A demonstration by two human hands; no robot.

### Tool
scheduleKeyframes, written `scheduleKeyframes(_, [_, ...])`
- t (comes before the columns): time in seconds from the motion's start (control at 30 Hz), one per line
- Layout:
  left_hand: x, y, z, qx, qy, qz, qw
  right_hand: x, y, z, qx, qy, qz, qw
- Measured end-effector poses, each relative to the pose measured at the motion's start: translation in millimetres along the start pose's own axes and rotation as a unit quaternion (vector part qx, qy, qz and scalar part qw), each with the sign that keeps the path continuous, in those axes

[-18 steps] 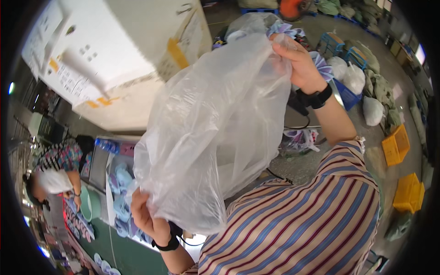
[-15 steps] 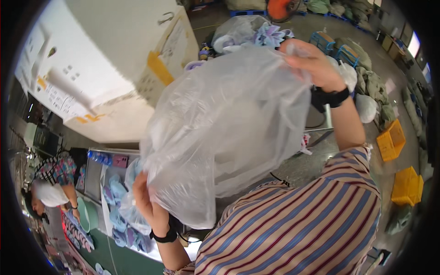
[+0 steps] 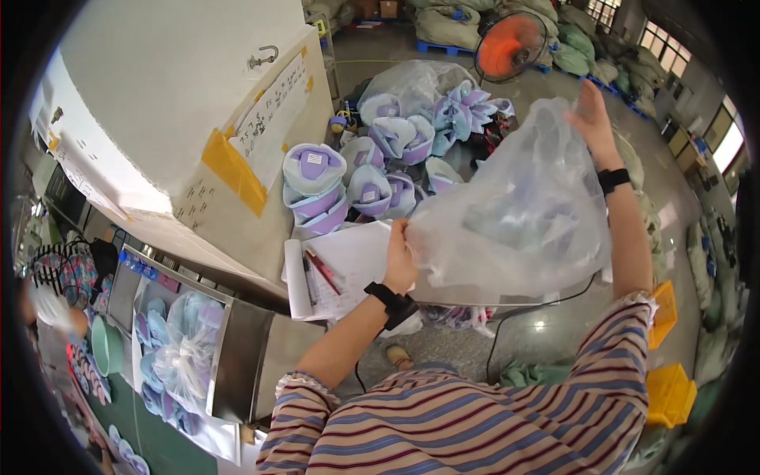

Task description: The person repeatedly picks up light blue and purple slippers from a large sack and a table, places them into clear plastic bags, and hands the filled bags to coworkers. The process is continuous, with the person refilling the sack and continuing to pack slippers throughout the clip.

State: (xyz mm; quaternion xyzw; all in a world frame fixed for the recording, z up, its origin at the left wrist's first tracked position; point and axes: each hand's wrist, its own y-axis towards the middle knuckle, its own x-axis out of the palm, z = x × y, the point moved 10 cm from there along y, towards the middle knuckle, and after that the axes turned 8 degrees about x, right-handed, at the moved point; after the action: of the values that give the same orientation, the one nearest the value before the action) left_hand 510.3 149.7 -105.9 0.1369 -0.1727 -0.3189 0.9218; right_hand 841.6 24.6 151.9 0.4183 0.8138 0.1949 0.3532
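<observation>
Clear bag (image 3: pixel 514 226): ctr-R of frame, spread btwn both hands.
L hand (image 3: pixel 401 263): fingers pinched on bag's L edge.
R hand (image 3: pixel 595 127): fingers extended at bag's upper R edge; can't tell if gripping.
Lilac/blue pieces (image 3: pixel 315 168): upper ctr, stacked.
Paper (image 3: pixel 362 249): ctr, nr L hand.
Orange fan (image 3: pixel 509 46): upper R.
</observation>
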Motion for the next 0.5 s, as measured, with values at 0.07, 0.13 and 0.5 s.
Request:
scheduleKeyframes(0.07, [-15.7, -2.5, -19.3, 0.026, -0.009, 0.073, 0.997, 23.9, -14.5, -32.7, -0.117, -0.220, 0.047, 0.967])
scheduleKeyframes(0.13, [-23.3, -11.4, -18.7, 0.027, -0.047, 0.127, 0.990, 53.1, -45.5, -50.3, -0.206, -0.332, 0.053, 0.919])
scheduleKeyframes(0.5, [0.7, -71.5, -77.2, -0.392, -0.238, 0.057, 0.887, 264.5, -107.7, 107.2, -0.152, -0.339, -0.235, 0.898])
